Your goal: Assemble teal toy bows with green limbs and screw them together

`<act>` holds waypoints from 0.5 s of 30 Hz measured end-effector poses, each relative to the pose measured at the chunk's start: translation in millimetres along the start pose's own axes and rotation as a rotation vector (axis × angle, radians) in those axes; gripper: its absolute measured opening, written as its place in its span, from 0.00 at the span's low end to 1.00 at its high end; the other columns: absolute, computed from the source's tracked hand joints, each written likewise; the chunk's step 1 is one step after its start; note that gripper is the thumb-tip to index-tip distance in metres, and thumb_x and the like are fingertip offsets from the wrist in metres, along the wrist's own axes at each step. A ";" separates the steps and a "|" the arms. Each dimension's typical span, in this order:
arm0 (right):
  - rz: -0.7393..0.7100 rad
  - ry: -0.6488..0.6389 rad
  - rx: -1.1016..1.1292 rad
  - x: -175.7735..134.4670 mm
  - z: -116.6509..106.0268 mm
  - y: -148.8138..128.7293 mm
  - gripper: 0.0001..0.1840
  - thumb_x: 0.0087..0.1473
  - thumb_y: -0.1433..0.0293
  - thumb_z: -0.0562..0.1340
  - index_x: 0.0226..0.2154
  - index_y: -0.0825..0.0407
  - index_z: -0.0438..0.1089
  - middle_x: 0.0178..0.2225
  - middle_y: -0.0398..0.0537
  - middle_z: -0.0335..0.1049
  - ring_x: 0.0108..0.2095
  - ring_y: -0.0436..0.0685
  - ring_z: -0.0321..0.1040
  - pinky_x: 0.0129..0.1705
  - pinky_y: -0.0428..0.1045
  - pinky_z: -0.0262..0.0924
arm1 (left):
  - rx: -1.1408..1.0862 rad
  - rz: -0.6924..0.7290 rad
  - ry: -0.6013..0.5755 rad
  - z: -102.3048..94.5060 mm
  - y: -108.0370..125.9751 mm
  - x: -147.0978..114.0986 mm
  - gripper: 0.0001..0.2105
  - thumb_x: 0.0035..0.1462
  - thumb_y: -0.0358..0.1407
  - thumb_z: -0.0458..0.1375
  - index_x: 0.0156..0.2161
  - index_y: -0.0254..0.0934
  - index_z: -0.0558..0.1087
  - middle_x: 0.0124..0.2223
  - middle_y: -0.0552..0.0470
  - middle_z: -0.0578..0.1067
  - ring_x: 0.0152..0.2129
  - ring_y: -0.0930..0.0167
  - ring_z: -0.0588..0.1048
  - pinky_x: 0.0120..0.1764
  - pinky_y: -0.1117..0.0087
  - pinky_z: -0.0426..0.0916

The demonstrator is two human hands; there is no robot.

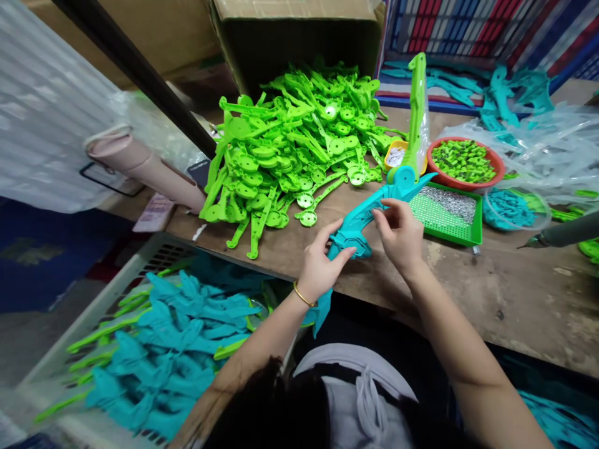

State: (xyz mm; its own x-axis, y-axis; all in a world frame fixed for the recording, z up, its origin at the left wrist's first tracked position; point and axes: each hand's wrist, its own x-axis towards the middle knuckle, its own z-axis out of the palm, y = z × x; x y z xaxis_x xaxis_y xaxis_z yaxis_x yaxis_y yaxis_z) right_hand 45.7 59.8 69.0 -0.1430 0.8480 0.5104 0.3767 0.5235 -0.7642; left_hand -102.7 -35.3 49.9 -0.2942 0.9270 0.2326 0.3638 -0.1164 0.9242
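Note:
My left hand (322,262) is wrapped round a long turquoise plastic piece (358,215), which tilts up and away over the table's front edge. A bright green plastic arm (416,106) joins its far end at a round hub and points away from me. My right hand (400,234) is at the right side of the turquoise piece. Its thumb and forefinger are pinched against the piece's upper part. Whatever is between those fingertips, if anything, is too small to make out. The piece's lower end passes under my left wrist.
A heap of green plastic arms (290,143) spills from a cardboard box (299,37). To the right are a red bowl (498,171) of small green parts, a green tray (433,221) of metal pins and a screwdriver tip (538,240). A crate (60,355) of turquoise-green pieces stands lower left.

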 end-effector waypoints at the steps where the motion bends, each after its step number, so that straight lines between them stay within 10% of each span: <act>1: -0.007 0.017 0.003 0.0 -1.6 -0.3 0.07 0.57 0.63 0.59 0.36 0.50 0.68 0.28 0.42 0.72 0.27 0.50 0.69 0.31 0.48 0.65 | 0.001 0.015 -0.001 0.0 0.6 0.0 0.25 0.53 0.37 0.65 0.56 0.40 0.67 0.53 0.47 0.75 0.42 0.68 0.77 0.44 0.68 0.73; 9: -0.166 -0.095 0.057 -13.5 6.4 -31.3 0.08 0.56 0.66 0.61 0.39 0.49 0.68 0.30 0.43 0.71 0.27 0.50 0.70 0.30 0.48 0.66 | -0.040 0.023 0.144 -21.0 8.2 -37.6 0.26 0.53 0.39 0.66 0.56 0.40 0.66 0.45 0.49 0.76 0.35 0.70 0.77 0.38 0.70 0.73; 15: -0.144 -0.062 0.389 -38.6 7.8 -46.4 0.19 0.51 0.70 0.66 0.48 0.46 0.70 0.29 0.43 0.71 0.25 0.52 0.71 0.23 0.49 0.65 | 0.087 -0.091 0.843 -155.3 -42.4 -108.5 0.28 0.48 0.48 0.67 0.50 0.40 0.64 0.36 0.57 0.73 0.32 0.74 0.76 0.33 0.73 0.71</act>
State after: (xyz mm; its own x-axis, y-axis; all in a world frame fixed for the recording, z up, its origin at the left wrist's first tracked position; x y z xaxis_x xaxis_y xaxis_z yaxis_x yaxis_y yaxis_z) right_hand 26.6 3.4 81.7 -0.2287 0.7607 0.6075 -0.0228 0.6197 -0.7845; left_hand -223.4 -186.3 32.5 -0.8727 0.3517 0.3386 0.3635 0.0052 0.9316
